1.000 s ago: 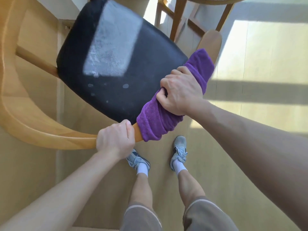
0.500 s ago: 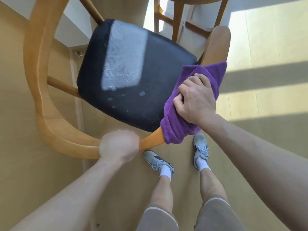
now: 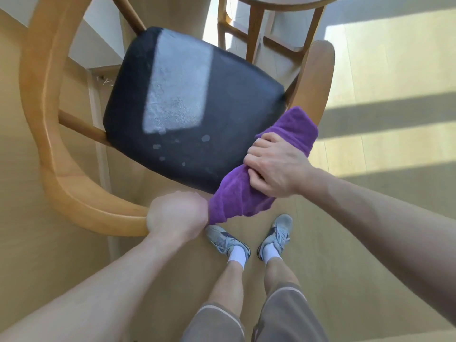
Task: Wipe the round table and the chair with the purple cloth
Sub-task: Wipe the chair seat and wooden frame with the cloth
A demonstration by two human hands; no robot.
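Purple terry, the purple cloth (image 3: 256,183) is wrapped over the curved wooden rail of the chair (image 3: 61,166), on the stretch nearest the person, between the black seat (image 3: 192,112) and the person's shoes (image 3: 227,239). The right hand (image 3: 276,166) is closed over the cloth, fingers curled round it and the rail beneath, while the left hand (image 3: 176,215) is clenched on bare rail just beside the cloth's lower end, touching it. The left hand is blurred, so how tight its grip is cannot be told. The likeliest trouble is the cloth sliding into the left hand and bunching there, leaving the wood under that fist unwiped unless the grip shifts. The loose lower fold hangs off the rail and could slip free if the right hand relaxes, dropping to the floor (image 3: 370,243). A hard pull along the rail could also tip or drag the chair toward the feet. Pale specks on the seat look unwiped. Only the edge of the desk (image 3: 283,2) shows at the top, so whether it has been wiped cannot be judged.
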